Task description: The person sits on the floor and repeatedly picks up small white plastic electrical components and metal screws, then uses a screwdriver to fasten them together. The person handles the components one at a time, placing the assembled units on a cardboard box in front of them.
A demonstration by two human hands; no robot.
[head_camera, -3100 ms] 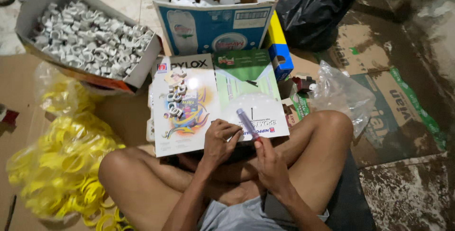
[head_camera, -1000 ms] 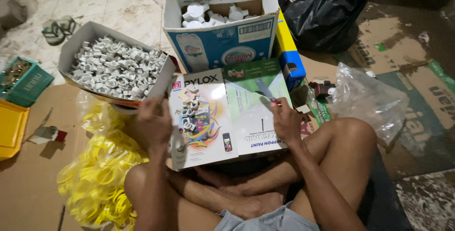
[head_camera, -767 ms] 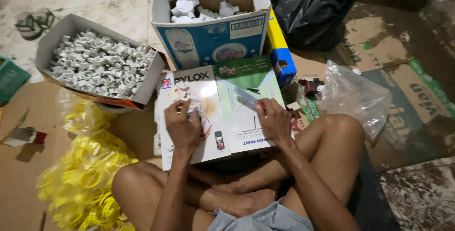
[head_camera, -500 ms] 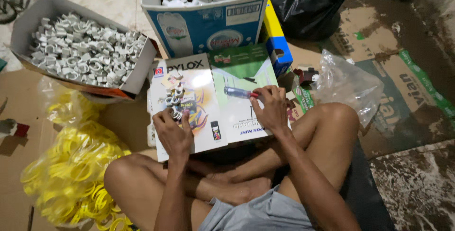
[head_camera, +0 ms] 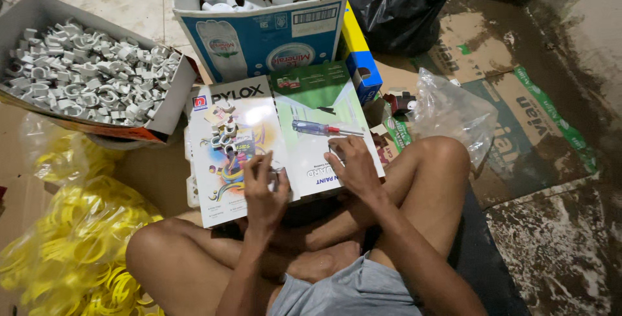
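I sit cross-legged with two glossy paint catalogues (head_camera: pixel 311 160) lying side by side in front of my knees. My left hand (head_camera: pixel 265 191) hovers over the left catalogue, its fingers curled on what looks like a small white plastic clip. A little pile of white plastic clips (head_camera: pixel 223 136) lies on that catalogue just beyond it. My right hand (head_camera: pixel 355 168) rests on the right catalogue with fingers spread and holds nothing. A screwdriver (head_camera: pixel 317 128) with a clear blue handle lies loose on the page just above the right fingers.
A cardboard box (head_camera: pixel 170 105) full of white plastic clips stands at the left. A blue-and-white carton (head_camera: pixel 259 37) with white fittings stands behind the catalogues, beside a yellow-and-blue box (head_camera: pixel 359 60). Yellow rings in a clear bag (head_camera: pixel 65 251) lie by my left knee. A clear bag (head_camera: pixel 453 112) and a black bag (head_camera: pixel 402 5) lie at the right.
My right hand has let go of the screwdriver, which now lies on the catalogue. My left hand has come back from the clip pile with its fingers closed.
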